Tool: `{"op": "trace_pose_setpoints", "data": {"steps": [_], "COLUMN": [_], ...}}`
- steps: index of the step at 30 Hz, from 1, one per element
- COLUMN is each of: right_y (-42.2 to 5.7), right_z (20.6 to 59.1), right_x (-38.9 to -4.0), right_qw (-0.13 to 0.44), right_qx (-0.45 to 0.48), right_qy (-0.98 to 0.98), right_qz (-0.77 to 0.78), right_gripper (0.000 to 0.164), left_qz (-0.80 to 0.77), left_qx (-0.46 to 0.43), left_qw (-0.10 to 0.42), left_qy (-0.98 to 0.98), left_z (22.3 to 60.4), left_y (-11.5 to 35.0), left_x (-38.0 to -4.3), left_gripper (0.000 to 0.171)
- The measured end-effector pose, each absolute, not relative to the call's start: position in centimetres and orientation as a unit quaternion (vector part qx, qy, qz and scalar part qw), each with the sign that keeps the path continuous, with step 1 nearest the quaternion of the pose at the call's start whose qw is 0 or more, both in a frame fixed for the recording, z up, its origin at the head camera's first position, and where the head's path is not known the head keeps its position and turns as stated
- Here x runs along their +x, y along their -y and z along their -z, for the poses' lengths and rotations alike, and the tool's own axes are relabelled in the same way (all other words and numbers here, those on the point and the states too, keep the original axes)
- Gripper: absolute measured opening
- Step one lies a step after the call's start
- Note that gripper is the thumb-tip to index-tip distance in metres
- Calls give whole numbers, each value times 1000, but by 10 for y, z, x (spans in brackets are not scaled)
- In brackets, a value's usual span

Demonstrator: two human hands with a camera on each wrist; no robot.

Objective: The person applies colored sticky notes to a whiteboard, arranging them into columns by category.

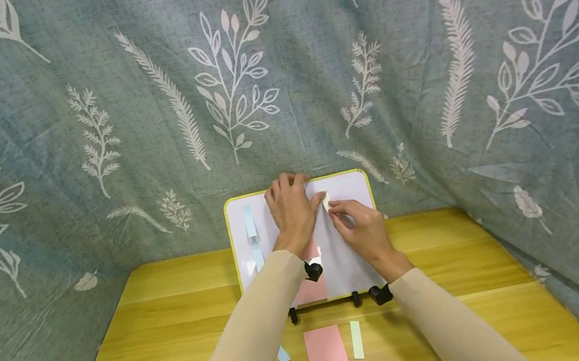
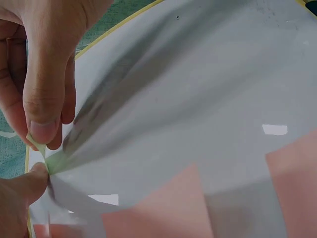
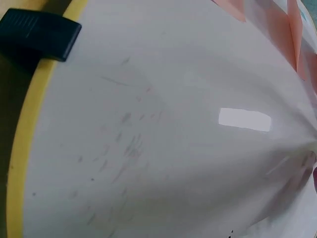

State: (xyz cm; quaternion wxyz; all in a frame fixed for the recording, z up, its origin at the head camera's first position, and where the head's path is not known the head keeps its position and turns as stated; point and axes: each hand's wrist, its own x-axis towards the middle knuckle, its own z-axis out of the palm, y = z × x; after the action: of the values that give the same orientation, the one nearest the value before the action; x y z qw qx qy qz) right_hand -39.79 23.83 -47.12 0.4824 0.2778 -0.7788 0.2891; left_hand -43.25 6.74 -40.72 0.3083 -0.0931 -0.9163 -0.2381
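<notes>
A whiteboard [image 1: 349,260] with a yellow rim stands upright on the table. My left hand [image 1: 292,209] rests on its upper part, fingers at the top edge. Its thumb [image 2: 34,178] touches a pale green sticky note strip [image 2: 57,161] on the board. From the other side my right hand [image 1: 363,229] pinches the free end of that strip, which bends away from the surface. Pink sticky notes [image 2: 168,208] are on the board beneath my left forearm, partly hidden. Light blue strips [image 1: 249,221] run down the board's left side. The right wrist view mostly shows bare whiteboard [image 3: 148,124].
On the wooden table [image 1: 176,327] before the board lie a pink square note [image 1: 326,347], a green strip [image 1: 356,340] and a light blue strip [image 1: 283,355]. Black feet [image 1: 356,299] hold the board's lower edge. A patterned cloth [image 1: 144,134] hangs behind.
</notes>
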Motion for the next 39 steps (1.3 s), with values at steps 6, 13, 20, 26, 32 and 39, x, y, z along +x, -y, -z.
{"op": "trace_pose_setpoints", "data": {"steps": [6, 13, 20, 26, 32, 39], "right_y": [-238, -235, -234, -234, -235, -241], "right_z": [472, 470, 470, 472, 474, 476], "right_x": [-395, -395, -395, -393, -392, -391], "right_qw": [477, 471, 475, 474, 466, 466], "right_qx": [285, 291, 292, 292, 296, 284], "right_qy": [778, 778, 774, 773, 776, 787], "right_qz": [-294, -298, -301, -304, -304, -288], "right_gripper": [14, 15, 15, 16, 13, 13], "left_qz": [253, 243, 247, 245, 239, 226], "left_qx": [-78, -53, -50, -49, -43, -48], "left_qw": [330, 319, 319, 316, 310, 318], "left_qy": [906, 915, 913, 915, 919, 920], "left_z": [411, 406, 406, 408, 407, 405], "left_y": [-73, -75, -79, -81, -80, -81], "left_x": [-436, -438, -437, -436, -437, -438], "left_gripper": [47, 46, 47, 56, 50, 38]}}
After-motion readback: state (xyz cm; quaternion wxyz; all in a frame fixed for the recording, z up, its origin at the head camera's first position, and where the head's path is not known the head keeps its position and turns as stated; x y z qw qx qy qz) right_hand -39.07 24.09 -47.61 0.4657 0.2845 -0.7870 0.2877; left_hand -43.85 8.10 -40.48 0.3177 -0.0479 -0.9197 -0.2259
